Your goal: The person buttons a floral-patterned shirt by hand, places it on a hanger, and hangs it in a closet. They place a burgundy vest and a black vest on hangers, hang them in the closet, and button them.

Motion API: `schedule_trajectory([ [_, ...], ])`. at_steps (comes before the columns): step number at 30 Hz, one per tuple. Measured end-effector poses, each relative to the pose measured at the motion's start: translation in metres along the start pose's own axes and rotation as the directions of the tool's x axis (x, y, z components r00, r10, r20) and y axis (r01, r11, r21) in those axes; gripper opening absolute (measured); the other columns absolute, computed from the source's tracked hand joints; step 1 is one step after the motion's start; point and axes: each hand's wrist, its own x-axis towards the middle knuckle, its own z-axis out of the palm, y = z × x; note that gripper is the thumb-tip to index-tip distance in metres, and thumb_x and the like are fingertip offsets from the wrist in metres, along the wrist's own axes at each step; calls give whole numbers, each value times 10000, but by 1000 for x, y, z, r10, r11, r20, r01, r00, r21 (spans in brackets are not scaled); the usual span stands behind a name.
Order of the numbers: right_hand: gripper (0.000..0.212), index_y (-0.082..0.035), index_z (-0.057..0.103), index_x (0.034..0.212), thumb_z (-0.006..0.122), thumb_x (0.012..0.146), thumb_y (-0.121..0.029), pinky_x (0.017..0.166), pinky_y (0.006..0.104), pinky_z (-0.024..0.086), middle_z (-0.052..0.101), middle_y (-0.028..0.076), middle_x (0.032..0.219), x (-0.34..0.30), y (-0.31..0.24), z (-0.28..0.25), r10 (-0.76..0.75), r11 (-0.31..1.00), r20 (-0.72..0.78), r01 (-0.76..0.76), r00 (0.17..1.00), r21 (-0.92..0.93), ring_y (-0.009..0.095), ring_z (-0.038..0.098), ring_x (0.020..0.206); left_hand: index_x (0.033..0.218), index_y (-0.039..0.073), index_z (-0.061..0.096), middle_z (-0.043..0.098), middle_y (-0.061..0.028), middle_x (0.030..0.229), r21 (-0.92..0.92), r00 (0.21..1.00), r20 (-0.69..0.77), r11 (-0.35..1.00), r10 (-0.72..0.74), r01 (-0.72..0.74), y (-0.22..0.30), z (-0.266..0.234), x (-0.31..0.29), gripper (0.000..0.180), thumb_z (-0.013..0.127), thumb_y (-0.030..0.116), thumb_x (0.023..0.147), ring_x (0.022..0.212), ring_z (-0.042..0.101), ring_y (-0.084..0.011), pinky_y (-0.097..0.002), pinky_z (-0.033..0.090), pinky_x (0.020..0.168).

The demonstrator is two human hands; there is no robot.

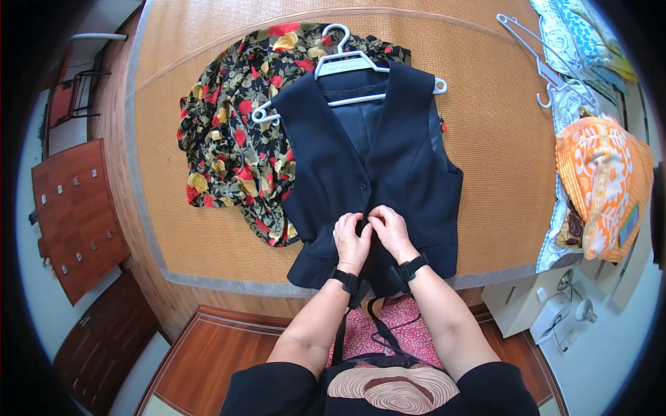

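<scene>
A dark navy vest (pixel 416 173) lies front up on the woven mat, with a pale blue-grey hanger (pixel 347 66) inside its shoulders. One button (pixel 363 186) shows on the front, above my hands. My left hand (pixel 352 239) is closed on the vest's front edge, fingers bent at the middle opening. Close beside it, my right hand (pixel 390 229) pinches the other front edge at the same height. What lies between the fingertips is too small to make out. Under the vest, to the left, spreads a black floral garment (pixel 236 132) with red and yellow flowers.
The woven mat (pixel 499 194) has a grey border at the near edge. At the right are an orange-and-white patterned cloth (pixel 603 180), blue-and-white fabrics (pixel 572 41) and another hanger (pixel 534 52). A pink patterned cloth (pixel 416 326) lies below the edge, near my body.
</scene>
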Motion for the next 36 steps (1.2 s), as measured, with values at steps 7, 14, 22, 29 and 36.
schedule_trajectory([
  [7, 98, -14, 538, 828, 574, 803, -102, 657, 417, 469, 614, 168, 786, -4, 2, 1, 8, 998, -17, -9, 1000, -61, 354, 590, 756, 899, 0, 601, 612, -90, 814, -398, 973, 4, 892, -230, 213, -15, -6, 3, 152, 585, 139, 840, 754, 580, -187, -269, 464, 696],
  [14, 114, -9, 540, 863, 562, 755, -39, 656, 430, 471, 595, 207, 801, -1, -2, 12, -120, 984, -81, 107, 990, -146, 388, 573, 758, 804, 37, 586, 601, -114, 764, 33, 955, -80, 958, 287, -285, 34, -24, 4, 73, 620, 81, 756, 724, 586, -294, -364, 478, 681],
  [22, 64, -12, 557, 819, 571, 757, -24, 634, 348, 492, 613, 157, 779, -12, 0, 2, -60, 993, -108, 69, 992, 90, 314, 606, 713, 793, 21, 625, 611, -127, 767, 5, 989, -65, 992, 130, -130, 26, -10, 8, 100, 640, 109, 747, 707, 603, -283, -341, 490, 649],
  [29, 63, -11, 571, 829, 567, 767, -22, 621, 330, 496, 621, 145, 766, -18, -4, 2, -4, 996, -160, 18, 987, 87, 279, 618, 689, 788, 5, 635, 616, -126, 813, -52, 978, 11, 977, 208, -207, 22, -22, 13, 68, 608, 67, 773, 750, 608, -286, -336, 488, 674],
  [36, 70, -2, 576, 843, 553, 778, -6, 632, 304, 494, 624, 134, 757, -17, -3, 5, -12, 992, -155, 31, 988, 126, 234, 617, 671, 785, 10, 638, 631, -129, 784, -86, 979, 118, 984, 167, -158, 20, -30, 24, 56, 628, 35, 736, 735, 620, -277, -329, 492, 664],
])
